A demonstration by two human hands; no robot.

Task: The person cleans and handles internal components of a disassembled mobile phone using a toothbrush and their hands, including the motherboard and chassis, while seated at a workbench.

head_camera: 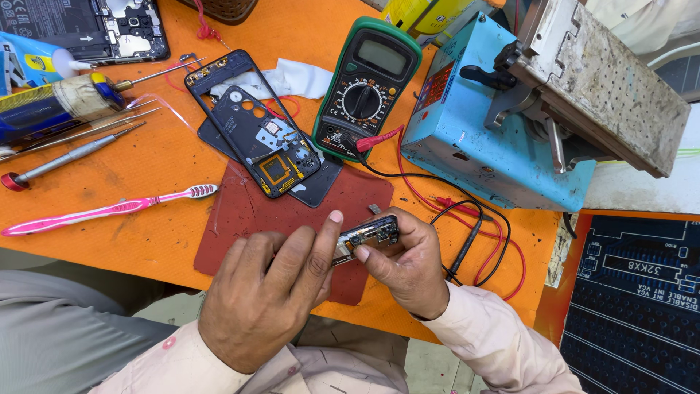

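Both my hands hold a small opened phone part [367,235], a dark frame with a circuit board showing, above a dark red mat [240,211]. My left hand [266,295] grips its left end, thumb raised along the top. My right hand [408,266] wraps its right end, a finger pressing on the face. Beyond them, a black phone mid-frame [251,120] with an exposed board lies tilted on a dark back cover [321,186].
On the orange table [146,160]: a green multimeter [368,87] with red and black leads [467,219], a blue machine [488,124], a pink toothbrush [109,210], screwdrivers and tweezers [73,149], a glue tube [51,106], another opened phone [95,25], and a dark printed mat [638,299].
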